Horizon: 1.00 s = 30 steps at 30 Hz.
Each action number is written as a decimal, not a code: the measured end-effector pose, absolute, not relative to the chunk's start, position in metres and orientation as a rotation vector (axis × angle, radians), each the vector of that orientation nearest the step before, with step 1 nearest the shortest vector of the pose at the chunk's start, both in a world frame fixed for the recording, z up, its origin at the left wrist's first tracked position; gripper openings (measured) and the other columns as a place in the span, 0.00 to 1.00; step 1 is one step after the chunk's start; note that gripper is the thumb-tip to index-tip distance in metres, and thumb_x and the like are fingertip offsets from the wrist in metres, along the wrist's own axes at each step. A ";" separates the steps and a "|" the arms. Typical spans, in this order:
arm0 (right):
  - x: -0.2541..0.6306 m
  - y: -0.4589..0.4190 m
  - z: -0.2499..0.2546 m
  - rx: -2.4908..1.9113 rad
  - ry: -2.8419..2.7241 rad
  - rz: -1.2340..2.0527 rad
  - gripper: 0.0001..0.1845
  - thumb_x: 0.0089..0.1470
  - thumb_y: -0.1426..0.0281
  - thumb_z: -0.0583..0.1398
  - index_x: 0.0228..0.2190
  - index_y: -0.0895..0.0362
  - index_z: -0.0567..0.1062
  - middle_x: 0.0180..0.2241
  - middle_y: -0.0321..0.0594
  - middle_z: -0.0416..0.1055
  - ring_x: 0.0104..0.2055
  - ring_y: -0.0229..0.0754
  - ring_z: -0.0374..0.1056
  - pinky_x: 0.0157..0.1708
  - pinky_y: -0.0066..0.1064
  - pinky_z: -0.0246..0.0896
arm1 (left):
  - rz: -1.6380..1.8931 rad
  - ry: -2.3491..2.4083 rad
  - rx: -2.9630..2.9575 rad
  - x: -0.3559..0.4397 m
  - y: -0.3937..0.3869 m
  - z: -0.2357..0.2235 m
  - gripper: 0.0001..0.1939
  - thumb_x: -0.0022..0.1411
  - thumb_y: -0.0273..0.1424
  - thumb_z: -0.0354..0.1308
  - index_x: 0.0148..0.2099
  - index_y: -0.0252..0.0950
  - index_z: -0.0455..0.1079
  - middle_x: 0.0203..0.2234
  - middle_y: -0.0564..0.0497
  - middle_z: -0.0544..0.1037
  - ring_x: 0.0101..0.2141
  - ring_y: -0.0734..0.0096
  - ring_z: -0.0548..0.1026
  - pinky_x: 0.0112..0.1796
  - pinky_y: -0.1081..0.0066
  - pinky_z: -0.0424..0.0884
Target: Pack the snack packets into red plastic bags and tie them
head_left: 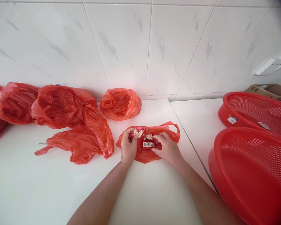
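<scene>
Grip of the left hand (129, 144): thumb and fingers pinch a red packet (138, 133) with a heart-shaped label; grip of the right hand (166, 146): thumb and fingertips touch small red packets (148, 144) bearing pale labels, firmness of hold not discernible. All lie at centre frame over an open red bag (150, 158) on the white bench (61, 190). Left and upper centre: crumpled bags (58, 107). Right: two red baskets (217, 150), perforated.
</scene>
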State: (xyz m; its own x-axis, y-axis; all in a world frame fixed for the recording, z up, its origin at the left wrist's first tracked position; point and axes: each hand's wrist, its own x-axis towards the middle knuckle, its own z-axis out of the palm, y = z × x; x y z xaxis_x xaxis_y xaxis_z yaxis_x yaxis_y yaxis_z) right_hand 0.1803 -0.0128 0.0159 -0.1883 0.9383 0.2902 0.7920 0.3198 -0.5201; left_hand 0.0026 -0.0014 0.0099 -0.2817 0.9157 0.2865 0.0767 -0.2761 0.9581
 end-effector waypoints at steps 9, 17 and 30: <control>0.187 -0.014 0.029 -1.511 -1.746 0.354 0.06 0.54 0.66 0.56 0.34 0.53 0.71 0.36 0.37 0.71 0.33 0.38 0.67 0.29 0.29 0.63 | 1.647 1.314 1.290 0.002 0.000 0.008 0.13 0.59 0.29 0.55 0.47 0.39 0.65 0.41 0.49 0.73 0.42 0.69 0.72 0.45 0.66 0.69; 0.192 -0.013 0.028 -1.571 -1.767 0.428 0.07 0.55 0.66 0.55 0.29 0.53 0.71 0.28 0.33 0.73 0.26 0.35 0.65 0.28 0.28 0.59 | 1.648 1.292 1.249 0.003 0.000 0.005 0.14 0.58 0.31 0.56 0.47 0.39 0.65 0.42 0.49 0.73 0.41 0.69 0.73 0.44 0.66 0.70; 0.185 -0.016 0.037 -1.874 -2.139 0.574 0.10 0.54 0.64 0.55 0.24 0.54 0.69 0.21 0.30 0.69 0.22 0.33 0.61 0.22 0.26 0.46 | 1.651 1.286 1.259 0.003 0.001 0.006 0.13 0.58 0.30 0.55 0.47 0.39 0.65 0.41 0.50 0.73 0.41 0.69 0.73 0.44 0.67 0.69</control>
State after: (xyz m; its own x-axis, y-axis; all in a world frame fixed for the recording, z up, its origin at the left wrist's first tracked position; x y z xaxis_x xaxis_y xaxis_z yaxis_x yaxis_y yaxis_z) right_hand 0.1850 -0.0159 0.0369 -0.1487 0.9859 -0.0761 0.8916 0.1004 -0.4415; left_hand 0.0029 0.0007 0.0055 -0.2964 0.9143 0.2761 0.0437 -0.2758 0.9602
